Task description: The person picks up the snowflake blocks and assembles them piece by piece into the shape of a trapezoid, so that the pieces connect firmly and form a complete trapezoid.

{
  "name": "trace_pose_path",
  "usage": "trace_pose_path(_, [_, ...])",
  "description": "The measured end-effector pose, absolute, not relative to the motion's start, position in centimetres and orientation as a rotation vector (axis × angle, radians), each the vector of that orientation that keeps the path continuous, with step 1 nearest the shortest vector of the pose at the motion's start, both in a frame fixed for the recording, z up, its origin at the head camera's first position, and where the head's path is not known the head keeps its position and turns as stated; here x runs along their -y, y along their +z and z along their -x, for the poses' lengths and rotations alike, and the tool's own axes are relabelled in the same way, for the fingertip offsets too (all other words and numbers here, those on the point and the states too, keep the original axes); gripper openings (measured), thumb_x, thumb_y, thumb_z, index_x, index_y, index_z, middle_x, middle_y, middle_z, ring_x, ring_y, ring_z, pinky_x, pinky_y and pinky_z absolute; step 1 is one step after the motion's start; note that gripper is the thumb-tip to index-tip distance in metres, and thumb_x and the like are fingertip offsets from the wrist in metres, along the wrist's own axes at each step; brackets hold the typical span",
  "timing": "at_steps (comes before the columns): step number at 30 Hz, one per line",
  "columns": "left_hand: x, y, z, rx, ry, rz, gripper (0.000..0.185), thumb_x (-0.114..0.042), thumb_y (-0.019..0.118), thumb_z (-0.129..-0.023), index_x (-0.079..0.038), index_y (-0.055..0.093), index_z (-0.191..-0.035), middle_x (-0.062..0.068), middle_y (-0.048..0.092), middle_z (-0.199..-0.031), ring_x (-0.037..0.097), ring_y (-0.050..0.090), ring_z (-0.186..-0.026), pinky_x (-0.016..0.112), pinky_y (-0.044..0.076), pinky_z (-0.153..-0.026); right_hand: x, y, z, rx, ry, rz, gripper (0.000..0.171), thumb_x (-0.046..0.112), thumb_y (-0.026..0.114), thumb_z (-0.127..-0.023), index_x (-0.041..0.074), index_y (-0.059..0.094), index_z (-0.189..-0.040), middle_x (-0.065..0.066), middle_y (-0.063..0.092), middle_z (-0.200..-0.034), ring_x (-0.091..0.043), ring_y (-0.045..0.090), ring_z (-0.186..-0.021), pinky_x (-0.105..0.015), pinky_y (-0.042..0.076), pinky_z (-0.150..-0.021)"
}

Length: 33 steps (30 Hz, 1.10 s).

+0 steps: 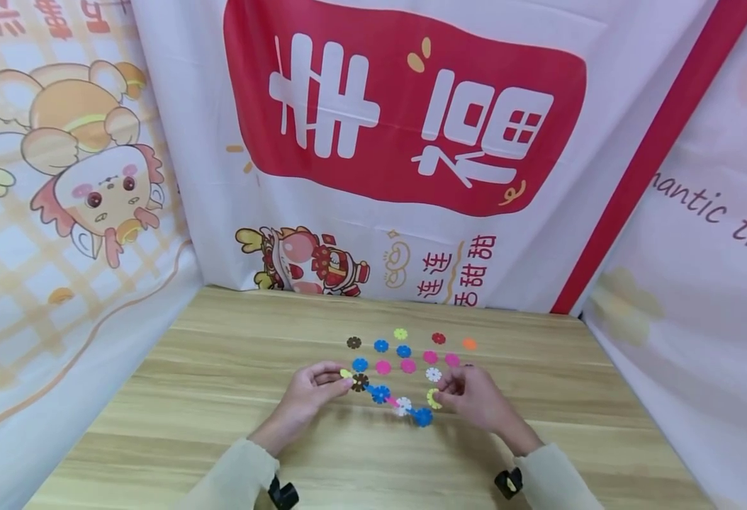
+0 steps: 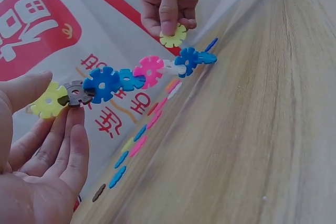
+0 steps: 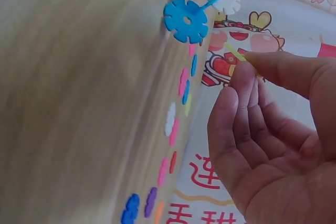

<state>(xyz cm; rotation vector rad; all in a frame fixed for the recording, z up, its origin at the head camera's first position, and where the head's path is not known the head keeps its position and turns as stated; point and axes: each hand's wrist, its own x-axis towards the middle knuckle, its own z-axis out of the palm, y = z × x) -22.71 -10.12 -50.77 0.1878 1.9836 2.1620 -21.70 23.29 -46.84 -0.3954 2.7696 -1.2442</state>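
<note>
My left hand [image 1: 346,380] pinches the left end of a chain of plastic snowflake pieces [image 1: 381,394], at its yellow piece [image 2: 48,99] and dark brown piece [image 2: 76,93]. The chain runs right through blue, pink and white pieces to a blue end piece [image 1: 422,416], held a little above the wooden table [image 1: 220,397]. My right hand [image 1: 441,397] pinches a single yellow-green piece [image 1: 434,398] close beside the chain's right part, apart from it. In the right wrist view that piece [image 3: 234,52] shows edge-on at the right hand [image 3: 244,65].
Several loose snowflake pieces [image 1: 408,365] in blue, pink, red, orange, white and yellow lie in rows on the table just beyond both hands. Printed cloth banners [image 1: 405,142] hang behind and on both sides of the table.
</note>
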Motion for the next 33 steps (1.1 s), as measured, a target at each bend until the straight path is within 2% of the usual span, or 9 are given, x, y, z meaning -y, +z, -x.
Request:
trace_pose_path(14, [9.9, -50.2, 22.5, -1.995, 2.164, -0.213, 0.062, -0.018, 0.083, -0.091, 0.007, 0.056, -0.140, 0.009, 0.071, -0.119, 0.016, 0.070, -0.104, 0.024, 0.061, -0.095, -21.6, -47.3, 21.9, -2.766, -1.192, 0.397, 0.011, 0.014, 0.083, -0.090, 0.013, 0.072, -0.090, 0.000, 0.068, -0.083, -0.015, 0.060, -0.076, -0.021, 0.054, -0.063])
trace_pose_path(24, [9.2, -49.5, 22.6, -2.017, 2.155, -0.206, 0.064, -0.021, 0.085, -0.089, 0.006, 0.057, -0.140, 0.009, 0.072, -0.119, 0.016, 0.070, -0.105, 0.024, 0.060, -0.094, -20.6, -46.9, 22.1, -2.790, -1.134, 0.471, 0.011, 0.006, 0.081, -0.089, 0.011, 0.071, -0.089, 0.000, 0.067, -0.083, -0.013, 0.060, -0.074, -0.020, 0.055, -0.062])
trace_pose_path(29, [9.1, -49.2, 22.5, -2.032, 2.148, -0.210, 0.060, -0.021, 0.085, -0.090, 0.004, 0.059, -0.138, 0.009, 0.072, -0.120, 0.016, 0.070, -0.107, 0.023, 0.060, -0.094, -20.2, -46.9, 22.0, -2.814, -1.089, 0.480, 0.012, 0.005, 0.081, -0.089, 0.011, 0.071, -0.087, 0.002, 0.067, -0.081, -0.012, 0.060, -0.072, -0.020, 0.055, -0.061])
trace_pose_path(33, [8.9, -48.8, 22.4, -2.046, 2.159, -0.265, 0.057, -0.020, 0.085, -0.090, 0.003, 0.060, -0.136, 0.014, 0.071, -0.124, 0.018, 0.070, -0.110, 0.024, 0.061, -0.096, -19.8, -46.8, 21.8, -2.838, -1.042, 0.497, 0.013, 0.006, 0.081, -0.089, 0.013, 0.071, -0.085, 0.004, 0.067, -0.079, -0.011, 0.060, -0.070, -0.020, 0.055, -0.060])
